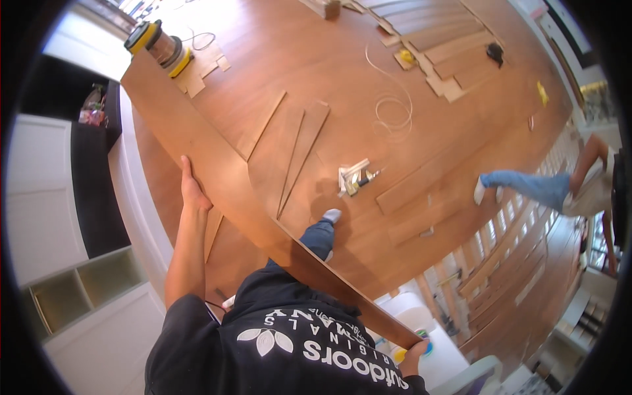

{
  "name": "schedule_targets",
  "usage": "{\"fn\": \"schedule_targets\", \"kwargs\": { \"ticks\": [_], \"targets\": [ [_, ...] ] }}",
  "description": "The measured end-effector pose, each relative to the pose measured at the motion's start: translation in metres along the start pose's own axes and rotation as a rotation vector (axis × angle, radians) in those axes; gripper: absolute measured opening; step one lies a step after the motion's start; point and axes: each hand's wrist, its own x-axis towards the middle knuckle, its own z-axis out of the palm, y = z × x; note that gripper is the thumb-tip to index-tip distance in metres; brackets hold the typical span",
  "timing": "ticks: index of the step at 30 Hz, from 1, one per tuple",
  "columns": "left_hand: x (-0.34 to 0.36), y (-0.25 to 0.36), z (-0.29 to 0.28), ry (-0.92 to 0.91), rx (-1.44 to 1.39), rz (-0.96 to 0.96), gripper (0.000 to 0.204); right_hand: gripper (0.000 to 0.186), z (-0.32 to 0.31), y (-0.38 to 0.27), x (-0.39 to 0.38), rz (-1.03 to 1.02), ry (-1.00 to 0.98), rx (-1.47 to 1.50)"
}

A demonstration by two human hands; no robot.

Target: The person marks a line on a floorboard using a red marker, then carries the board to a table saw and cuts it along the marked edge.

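A long brown floorboard (227, 191) lies slantwise in front of my body, reaching from the upper left to the lower right. My left hand (193, 191) holds its left edge about midway, with the thumb along the side and the other fingers hidden beneath. Close to my body, my right hand (413, 357) grips the board's near right end. On the floor beyond the board stands a power tool (357, 179) with a pale body and dark parts; its exact kind is unclear.
Loose narrow boards (306, 151) lie ahead. A yellow-and-black vacuum (158, 47) stands far left beside white cabinets (46, 191). A thin hose (395, 122) coils on the floor. Floorboards (447, 56) lie spread far right. Another person (540, 187) is at the right, near a railing.
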Motion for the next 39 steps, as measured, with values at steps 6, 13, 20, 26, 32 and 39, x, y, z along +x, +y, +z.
{"fn": "schedule_targets", "kwargs": {
  "ticks": [6, 13, 20, 26, 32, 39],
  "targets": [
    [0.055, 0.080, -0.024, 0.075, -0.199, 0.113, 0.069, 0.073, 0.165, -0.175, 0.004, -0.072, -0.010, -0.006],
    [0.173, 0.154, 0.001, 0.109, -0.334, 0.173, 0.064, 0.078, 0.335, -0.296, -0.030, -0.261, -0.019, -0.106],
    [0.288, 0.216, 0.063, 0.028, -0.403, 0.239, 0.065, 0.081, 0.531, -0.419, -0.068, -0.370, 0.011, -0.207],
    [0.383, 0.234, 0.096, 0.123, -0.515, 0.333, 0.065, 0.084, 0.771, -0.575, -0.064, -0.552, -0.056, -0.314],
    [0.455, 0.284, 0.164, 0.219, -0.622, 0.477, 0.065, 0.086, 1.043, -0.757, -0.101, -0.814, -0.297, -0.448],
    [0.572, 0.327, 0.181, 0.360, -0.736, 0.644, 0.067, 0.089, 1.401, -0.883, -0.206, -0.896, -0.356, -0.651]
  ]
}}
